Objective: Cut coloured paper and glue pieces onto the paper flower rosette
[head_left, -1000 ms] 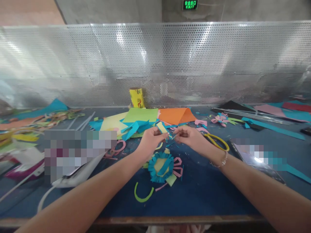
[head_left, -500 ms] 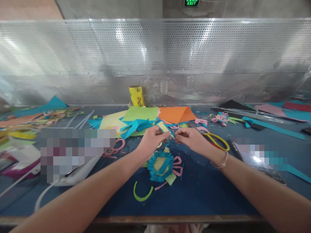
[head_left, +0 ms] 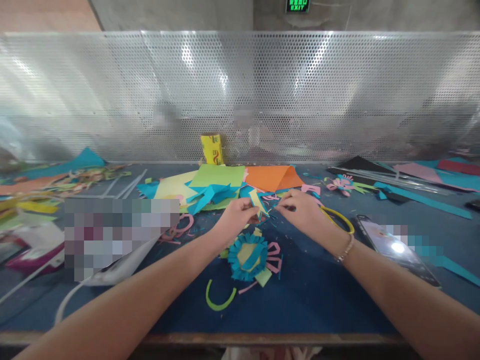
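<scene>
My left hand [head_left: 240, 214] pinches a pale yellow paper strip [head_left: 258, 202] with blue edges, held up above the table. My right hand [head_left: 294, 206] is a little to the right, apart from the strip, with thumb and fingertips pressed together. A thin blue sliver shows by those fingertips, but I cannot make out what they hold. Below the hands lies a fringed blue paper flower [head_left: 236, 257] with a yellow centre. Pink paper loops [head_left: 275, 257] stick out at its right side. A yellow loop-shaped handle [head_left: 347, 222] lies beside my right wrist, partly hidden by it.
Green paper [head_left: 217, 176] and orange paper [head_left: 262, 177] lie behind the hands, near a yellow box [head_left: 212, 149]. A lit phone [head_left: 397, 252] is at right. A curved green strip [head_left: 220, 306] lies in front. Perforated metal panel [head_left: 240, 75] closes the back.
My right hand has moved slightly up and right, away from the yellow strip. The strip has turned in my left hand and more of its length shows.
</scene>
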`<state>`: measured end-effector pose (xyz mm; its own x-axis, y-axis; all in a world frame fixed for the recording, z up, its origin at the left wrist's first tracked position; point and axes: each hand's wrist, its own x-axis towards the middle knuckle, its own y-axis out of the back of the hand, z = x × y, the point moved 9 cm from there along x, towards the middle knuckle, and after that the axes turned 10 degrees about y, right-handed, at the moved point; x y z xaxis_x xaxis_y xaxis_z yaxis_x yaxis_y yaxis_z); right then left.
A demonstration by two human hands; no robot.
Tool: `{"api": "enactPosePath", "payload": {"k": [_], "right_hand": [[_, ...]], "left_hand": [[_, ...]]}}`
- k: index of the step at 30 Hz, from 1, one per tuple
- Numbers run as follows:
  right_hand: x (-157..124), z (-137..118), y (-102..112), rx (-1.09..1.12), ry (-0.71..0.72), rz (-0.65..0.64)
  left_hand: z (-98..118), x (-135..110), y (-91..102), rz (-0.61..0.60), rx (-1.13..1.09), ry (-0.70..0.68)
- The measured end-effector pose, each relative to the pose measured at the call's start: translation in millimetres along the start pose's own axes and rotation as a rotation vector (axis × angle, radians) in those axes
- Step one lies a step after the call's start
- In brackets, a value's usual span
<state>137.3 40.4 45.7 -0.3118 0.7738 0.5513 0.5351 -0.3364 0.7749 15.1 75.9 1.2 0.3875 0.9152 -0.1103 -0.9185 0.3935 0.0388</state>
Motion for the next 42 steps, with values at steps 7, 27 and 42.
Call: {"api": "enactPosePath", "payload": {"k": [7, 27, 42], "right_hand": [[-5.1, 6.4, -36.4, 0.471, -0.218, -0.14], [2.9, 10.6, 2.8, 0.045, -0.087, -0.092], [-39.7, 83.9, 7.1, -0.506, -0.337, -0.585]], "left_hand": [[6.1, -3.9, -4.8, -0.028, 0.174, -0.08], [12.3, -8.9, 1.0, 0.051, 0.088, -0.102], [4.6, 4.5, 33.0, 0.142, -0.473, 0.011]]}}
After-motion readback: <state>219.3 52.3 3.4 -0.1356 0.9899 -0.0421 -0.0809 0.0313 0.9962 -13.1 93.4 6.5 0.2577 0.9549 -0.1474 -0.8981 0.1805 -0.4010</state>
